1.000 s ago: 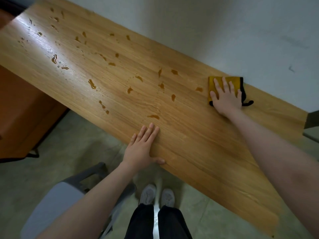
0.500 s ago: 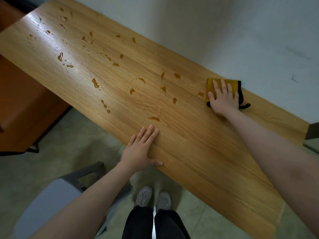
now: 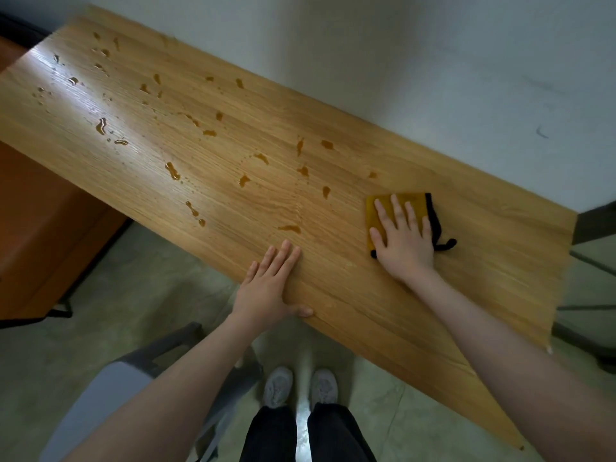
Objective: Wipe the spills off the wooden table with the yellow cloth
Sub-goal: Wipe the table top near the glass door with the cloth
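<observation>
Right hand [image 3: 405, 240] flat and wide on the yellow cloth [image 3: 378, 215], pressing it down to soak; cloth at 3 o'clock on the surface [image 3: 433, 311]; left hand [image 3: 266, 291] flat, holding nothing, steadying the near edge; spills [image 3: 245, 180] waiting toward 10 o'clock.

The wooden table [image 3: 383, 311] lies bare around the right hand [image 3: 405, 243] and its yellow cloth [image 3: 386, 208] — no object blocks the way left toward the spills [image 3: 293, 229]. The left hand [image 3: 266, 288], flat near the front edge, sits just below the nearest puddle. The wall [image 3: 400, 61] bounds the far edge.
</observation>
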